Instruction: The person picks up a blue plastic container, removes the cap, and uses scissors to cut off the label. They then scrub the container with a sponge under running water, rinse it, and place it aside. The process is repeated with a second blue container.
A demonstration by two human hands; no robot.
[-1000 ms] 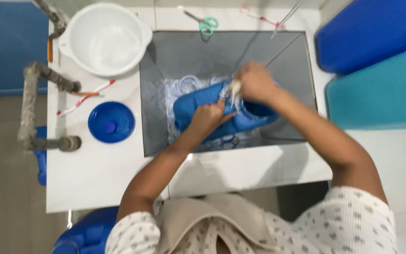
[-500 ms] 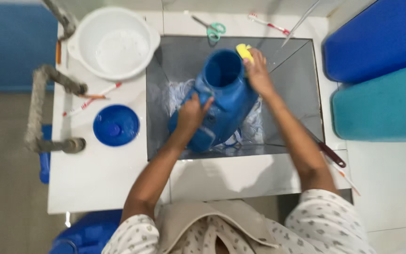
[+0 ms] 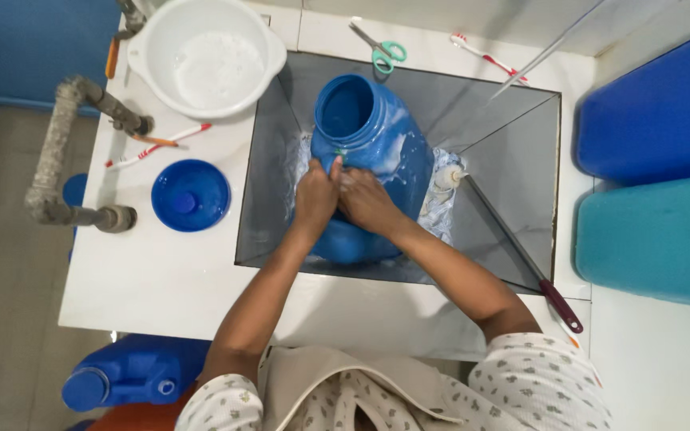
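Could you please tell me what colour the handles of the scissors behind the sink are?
The scissors have light green handles, seen in the head view.

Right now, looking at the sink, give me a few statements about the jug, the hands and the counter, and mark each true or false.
1. Both hands, left hand and right hand, rest on the blue jug. True.
2. The jug's mouth is capped. False: it is open; the blue lid lies on the counter.
3. The white basin sits inside the sink. False: it is on the counter, beside the sink.
4. Scissors lie behind the sink. True.
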